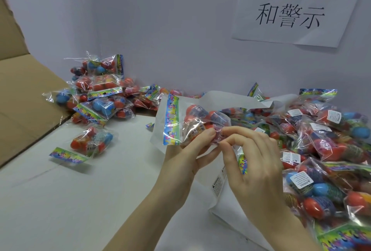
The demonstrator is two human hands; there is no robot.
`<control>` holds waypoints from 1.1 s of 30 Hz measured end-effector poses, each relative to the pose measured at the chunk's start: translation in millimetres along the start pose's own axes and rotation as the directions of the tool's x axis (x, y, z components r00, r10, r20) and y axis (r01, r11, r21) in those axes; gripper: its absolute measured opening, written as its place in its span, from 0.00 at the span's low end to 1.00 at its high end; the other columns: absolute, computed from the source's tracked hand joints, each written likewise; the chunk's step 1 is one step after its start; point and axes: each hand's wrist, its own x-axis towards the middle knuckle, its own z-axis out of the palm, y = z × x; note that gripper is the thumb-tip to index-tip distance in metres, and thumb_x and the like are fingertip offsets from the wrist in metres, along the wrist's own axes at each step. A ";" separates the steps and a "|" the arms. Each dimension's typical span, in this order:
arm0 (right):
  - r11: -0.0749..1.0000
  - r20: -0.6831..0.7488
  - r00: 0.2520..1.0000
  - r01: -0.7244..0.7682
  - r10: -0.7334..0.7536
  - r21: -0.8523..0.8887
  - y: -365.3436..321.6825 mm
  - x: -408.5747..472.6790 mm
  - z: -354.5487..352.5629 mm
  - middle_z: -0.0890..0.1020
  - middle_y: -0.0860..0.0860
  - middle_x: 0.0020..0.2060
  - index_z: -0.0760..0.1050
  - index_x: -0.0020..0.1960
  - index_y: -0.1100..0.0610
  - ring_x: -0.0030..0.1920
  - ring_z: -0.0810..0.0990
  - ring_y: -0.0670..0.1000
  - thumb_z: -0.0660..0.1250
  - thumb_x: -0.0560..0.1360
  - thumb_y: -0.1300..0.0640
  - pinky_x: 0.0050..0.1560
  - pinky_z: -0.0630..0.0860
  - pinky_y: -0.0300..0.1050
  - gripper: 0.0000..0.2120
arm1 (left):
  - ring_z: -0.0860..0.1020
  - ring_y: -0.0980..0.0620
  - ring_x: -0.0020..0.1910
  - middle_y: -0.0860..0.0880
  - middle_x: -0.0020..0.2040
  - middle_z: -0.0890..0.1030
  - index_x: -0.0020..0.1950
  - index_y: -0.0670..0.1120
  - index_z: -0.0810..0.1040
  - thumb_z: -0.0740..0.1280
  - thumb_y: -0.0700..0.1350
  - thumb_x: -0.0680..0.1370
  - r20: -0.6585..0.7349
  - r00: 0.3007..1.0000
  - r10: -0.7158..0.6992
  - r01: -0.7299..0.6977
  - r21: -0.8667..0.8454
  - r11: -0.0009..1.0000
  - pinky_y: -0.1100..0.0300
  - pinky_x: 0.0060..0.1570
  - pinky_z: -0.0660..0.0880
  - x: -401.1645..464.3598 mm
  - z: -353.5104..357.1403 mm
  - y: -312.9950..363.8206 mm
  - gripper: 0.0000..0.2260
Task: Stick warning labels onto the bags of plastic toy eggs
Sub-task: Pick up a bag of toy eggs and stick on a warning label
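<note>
My left hand [190, 150] holds a clear bag of toy eggs [192, 122] above the white table; its colourful header strip points left. My right hand [253, 156] pinches at the bag's right end with thumb and forefinger; I cannot tell if a label is between them. A white backing sheet with warning labels [217, 185] lies under my hands. At the right a heap of bags [325, 150] shows white warning labels. At the back left is another pile of bags [100, 92], with one bag [88, 142] lying apart.
A brown cardboard box flap [24, 94] rises at the left edge. A paper sign with printed characters [291, 7] hangs on the white wall behind. Crumpled white paper [226, 98] lies behind the held bag. White table surface [80, 200] stretches in front.
</note>
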 end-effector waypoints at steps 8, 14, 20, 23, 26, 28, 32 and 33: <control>0.996 -0.004 0.997 0.083 -0.083 -0.021 0.8 2.2 -2.8 0.83 0.53 0.45 0.79 0.42 0.62 0.49 0.75 0.48 0.63 0.75 0.57 0.51 0.68 0.46 0.10 | 0.81 0.54 0.37 0.47 0.40 0.84 0.47 0.45 0.82 0.70 0.43 0.65 -0.014 1.000 -0.028 0.027 -0.017 0.999 0.62 0.38 0.78 0.8 0.2 0.3 0.11; 0.885 0.087 0.904 0.428 -0.419 -0.183 4.8 1.7 -5.3 0.84 0.52 0.46 0.83 0.38 0.58 0.50 0.76 0.52 0.72 0.69 0.60 0.50 0.68 0.49 0.03 | 0.82 0.52 0.40 0.44 0.46 0.84 0.47 0.45 0.84 0.69 0.45 0.67 -0.011 0.998 -0.055 0.055 0.024 0.998 0.64 0.35 0.77 1.1 -1.4 2.1 0.11; 0.955 -0.079 0.997 0.030 -0.007 0.297 -1.4 6.5 -19.0 0.81 0.46 0.43 0.78 0.45 0.53 0.44 0.79 0.47 0.64 0.73 0.56 0.48 0.72 0.44 0.05 | 0.81 0.53 0.37 0.46 0.41 0.83 0.45 0.47 0.83 0.73 0.39 0.61 0.021 1.000 -0.016 0.013 0.156 0.988 0.60 0.36 0.79 5.1 -9.6 8.4 0.13; 0.758 0.094 0.872 -0.466 0.480 0.457 0.4 14.2 -20.1 0.80 0.40 0.47 0.76 0.50 0.42 0.49 0.77 0.39 0.68 0.70 0.48 0.51 0.72 0.35 0.08 | 0.81 0.54 0.37 0.49 0.40 0.83 0.40 0.50 0.84 0.67 0.44 0.63 0.053 0.997 -0.056 0.047 0.148 0.988 0.65 0.34 0.77 4.6 -12.4 11.5 0.09; 0.404 0.408 0.655 -0.733 0.636 0.548 4.6 18.0 -19.3 0.85 0.46 0.43 0.83 0.43 0.45 0.46 0.82 0.46 0.74 0.62 0.46 0.48 0.77 0.47 0.10 | 0.82 0.55 0.39 0.50 0.42 0.84 0.44 0.50 0.84 0.67 0.45 0.65 0.136 0.987 -0.087 0.067 0.145 0.987 0.66 0.35 0.77 2.2 -9.2 12.6 0.10; 0.228 0.550 0.558 -0.800 0.621 0.555 8.0 19.0 -18.9 0.85 0.50 0.41 0.84 0.43 0.48 0.44 0.83 0.53 0.71 0.59 0.44 0.49 0.78 0.52 0.15 | 0.82 0.53 0.40 0.49 0.43 0.84 0.47 0.49 0.82 0.71 0.45 0.64 0.120 0.991 -0.059 0.035 0.195 0.980 0.65 0.36 0.76 2.1 -7.4 9.5 0.13; -0.065 0.768 0.424 -0.856 0.479 0.513 10.8 20.7 -20.4 0.85 0.56 0.42 0.84 0.42 0.55 0.43 0.81 0.57 0.76 0.55 0.45 0.48 0.78 0.51 0.20 | 0.82 0.48 0.45 0.47 0.44 0.85 0.45 0.49 0.81 0.73 0.44 0.61 0.008 1.000 -0.025 0.022 0.248 0.968 0.53 0.47 0.77 6.6 -10.6 4.7 0.14; -0.117 0.792 0.388 -0.863 0.471 0.492 11.6 20.5 -20.9 0.85 0.57 0.43 0.84 0.42 0.57 0.44 0.80 0.58 0.75 0.56 0.47 0.48 0.78 0.48 0.19 | 0.82 0.48 0.45 0.47 0.44 0.85 0.45 0.49 0.81 0.73 0.44 0.61 0.008 0.999 -0.032 0.029 0.247 0.969 0.54 0.47 0.77 6.5 -11.6 4.9 0.14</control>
